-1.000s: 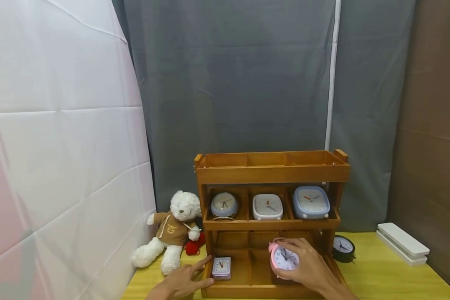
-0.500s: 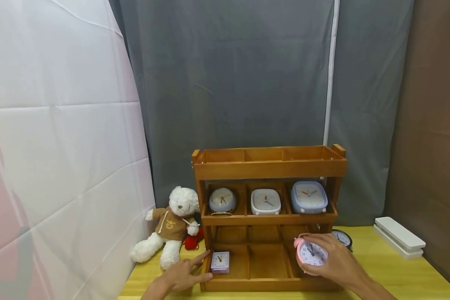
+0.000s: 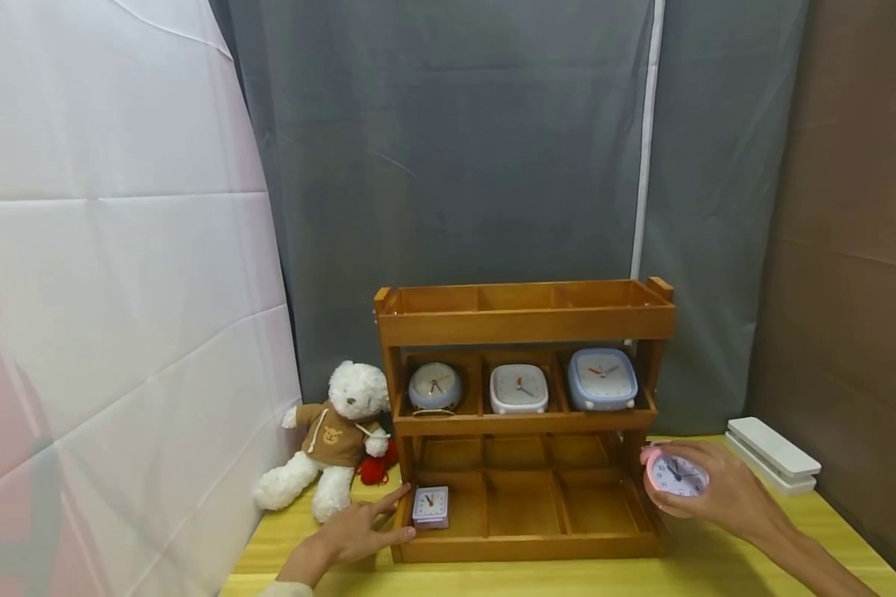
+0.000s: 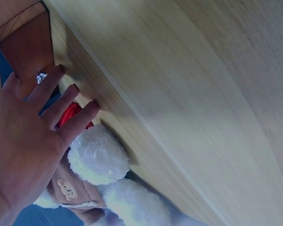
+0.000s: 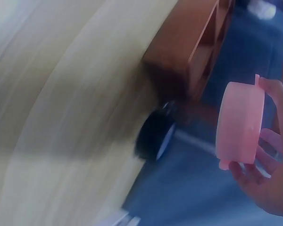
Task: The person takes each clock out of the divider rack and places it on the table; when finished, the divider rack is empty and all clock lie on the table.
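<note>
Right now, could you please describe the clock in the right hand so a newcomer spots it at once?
Find the big three-tier wooden rack. By its lower right end, the right hand holds a small round clock. It is the only pink one and the only one held.

No word, brand or number can be read with certainty. Dark numerals are set around the face of the pink alarm clock [image 3: 676, 476], held beyond the right end of the wooden rack [image 3: 526, 549], but they are too small to be made out singly. Markings are likewise blurred on the small lilac clock [image 3: 430, 506], placed at the left edge of the rack's bottom tier, and on the round blue clock [image 3: 435, 386], white clock [image 3: 518, 388] and square blue clock [image 3: 602, 379], ranged left to right along the middle tier. A bear's-face emblem [image 3: 332, 435] is borne on the brown sweater [image 3: 347, 448] of the teddy bear [image 3: 358, 390], seated toward the table's [image 3: 552, 576] left edge.
</note>
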The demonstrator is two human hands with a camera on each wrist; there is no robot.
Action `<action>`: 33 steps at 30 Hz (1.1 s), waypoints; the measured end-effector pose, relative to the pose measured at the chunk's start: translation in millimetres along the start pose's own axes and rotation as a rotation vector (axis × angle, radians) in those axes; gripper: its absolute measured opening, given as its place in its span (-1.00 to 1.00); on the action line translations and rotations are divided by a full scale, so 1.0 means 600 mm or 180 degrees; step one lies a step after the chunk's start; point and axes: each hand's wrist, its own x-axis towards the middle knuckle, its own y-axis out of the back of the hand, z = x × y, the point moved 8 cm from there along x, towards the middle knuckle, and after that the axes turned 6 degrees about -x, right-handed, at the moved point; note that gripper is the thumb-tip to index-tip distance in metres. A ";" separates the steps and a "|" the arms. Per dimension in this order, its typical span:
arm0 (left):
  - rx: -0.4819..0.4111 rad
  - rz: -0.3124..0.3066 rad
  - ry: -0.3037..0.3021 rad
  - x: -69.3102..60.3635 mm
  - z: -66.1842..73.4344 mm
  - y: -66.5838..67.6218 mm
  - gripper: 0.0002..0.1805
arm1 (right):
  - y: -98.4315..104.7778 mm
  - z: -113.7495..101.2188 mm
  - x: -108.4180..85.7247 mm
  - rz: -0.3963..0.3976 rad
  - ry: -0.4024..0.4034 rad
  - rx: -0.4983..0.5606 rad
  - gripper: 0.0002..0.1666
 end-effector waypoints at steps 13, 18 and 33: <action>-0.0019 0.0017 0.0025 -0.001 -0.006 0.002 -0.13 | -0.035 0.150 -0.055 -0.0478 -0.0519 0.0014 -0.30; 0.0020 0.0025 -0.0004 -0.001 -0.003 0.001 -0.12 | -0.052 0.194 -0.076 -0.0762 -0.0839 0.0007 -0.25; 0.0063 0.0067 0.0006 -0.008 0.001 0.003 -0.12 | -0.113 0.245 -0.078 -0.1092 -0.1173 0.0046 -0.20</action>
